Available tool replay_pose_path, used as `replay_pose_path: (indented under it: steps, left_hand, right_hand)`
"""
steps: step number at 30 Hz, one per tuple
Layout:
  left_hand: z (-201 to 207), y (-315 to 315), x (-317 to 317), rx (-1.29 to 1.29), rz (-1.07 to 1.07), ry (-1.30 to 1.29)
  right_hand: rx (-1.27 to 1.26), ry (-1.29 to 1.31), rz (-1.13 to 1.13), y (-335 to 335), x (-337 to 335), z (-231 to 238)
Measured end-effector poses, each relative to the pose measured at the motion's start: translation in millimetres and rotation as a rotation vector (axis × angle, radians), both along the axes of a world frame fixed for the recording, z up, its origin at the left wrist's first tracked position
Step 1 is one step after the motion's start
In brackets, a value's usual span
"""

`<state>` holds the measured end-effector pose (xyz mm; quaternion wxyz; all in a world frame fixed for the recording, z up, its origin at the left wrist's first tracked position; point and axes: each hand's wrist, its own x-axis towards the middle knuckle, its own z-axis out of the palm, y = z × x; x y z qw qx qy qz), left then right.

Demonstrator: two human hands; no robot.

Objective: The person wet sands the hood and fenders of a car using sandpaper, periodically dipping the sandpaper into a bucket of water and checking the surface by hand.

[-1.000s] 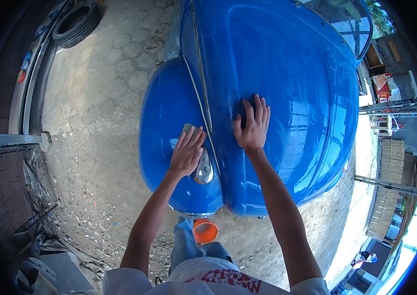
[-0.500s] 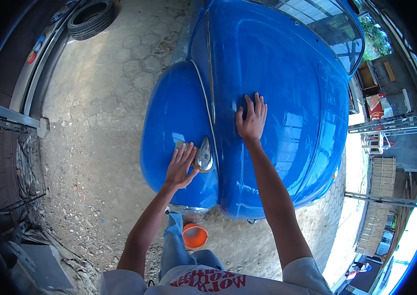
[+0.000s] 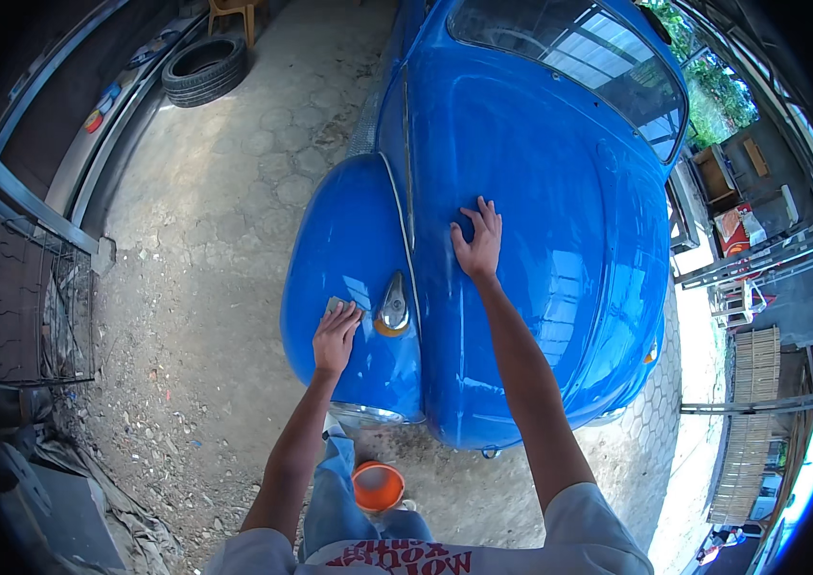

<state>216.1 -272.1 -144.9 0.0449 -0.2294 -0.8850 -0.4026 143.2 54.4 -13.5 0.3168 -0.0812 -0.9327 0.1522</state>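
Note:
My left hand (image 3: 336, 337) lies on the rounded blue front fender (image 3: 315, 254) of a car. Its fingers press a small grey piece of sandpaper (image 3: 334, 304) against the paint; most of the piece is hidden under them. Just to the right of these fingers sits a chrome turn signal lamp (image 3: 394, 305) with an orange base. Beyond the fender seam, my right hand (image 3: 479, 244) rests on the blue hood (image 3: 541, 163), fingers spread and holding nothing. Pale smudges and scuffs show on the paint near the front edge.
An orange bucket (image 3: 378, 486) stands on the ground by my legs. A loose tire (image 3: 203, 75) lies far left, near a yellow-brown chair (image 3: 232, 17). Metal frames (image 3: 33, 201) line the left side. Bamboo screens (image 3: 756, 383) stand at the right.
My left hand has slid left across the fender with the sandpaper, away from the lamp. The right hand stays on the hood, slightly shifted. The whole view has tilted a little.

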Motion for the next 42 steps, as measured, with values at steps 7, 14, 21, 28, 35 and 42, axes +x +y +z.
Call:
replay_pose_path:
  steps: [7,14,21,28,35,42]
  left_hand:
    - [46.9,13.1,89.3,0.764,0.400,-0.411]
    - [109.5,-2.8,244.4,1.146,0.457,-0.868]
    - [88.7,-45.1,403.1,1.001,0.589,-0.832]
    - [61.5,-60.3,491.6,1.021,0.738,-0.964]
    - [-80.1,-85.0,551.6,0.990,0.652,-0.844]
    - [-273.0,-98.1,603.9,0.620,0.668,-0.906]
  right_hand:
    - [-0.883,-0.302,0.270,-94.7,150.6,-16.9]
    - [-1.436,-0.465,0.361,-196.5,333.6,-38.5]
    - [-1.073,-0.495,0.529,-228.3,459.7,-47.8]
    - [-1.028,-0.742,0.411,-238.7,549.1,-98.6]
    - [-1.460,-0.772,0.476,-263.3,618.0,-214.8]
    - [-1.208,-1.206,0.349,-252.4,657.6,-391.4]
